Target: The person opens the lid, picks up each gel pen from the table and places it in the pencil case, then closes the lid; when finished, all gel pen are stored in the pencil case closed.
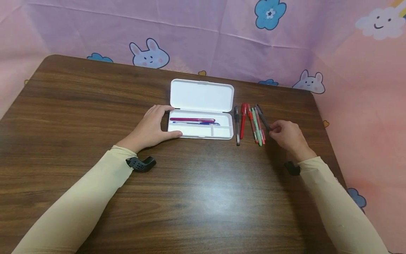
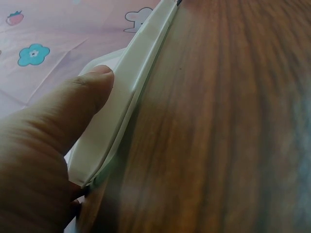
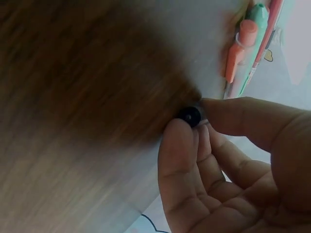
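An open white pencil case [image 1: 202, 95] lies on the table, its lid folded back, with a magenta pen [image 1: 192, 120] and a blue pen [image 1: 209, 124] in its long compartment. My left hand [image 1: 152, 127] grips the case's left end, fingers at the back corner and thumb over the front edge. In the left wrist view the thumb [image 2: 95, 90] presses on the white case. My right hand [image 1: 288, 137] pinches the near end of a dark grey pen [image 1: 262, 116] between thumb and fingertips. The right wrist view shows that pen's round black end [image 3: 190, 116] between them.
Right of the case lie a black pen [image 1: 237, 125], a red pen [image 1: 243, 121], a light green pen [image 1: 257, 127] and reddish pens close beside it. A patterned cloth [image 1: 203, 31] hangs behind the table's back edge and along the right side.
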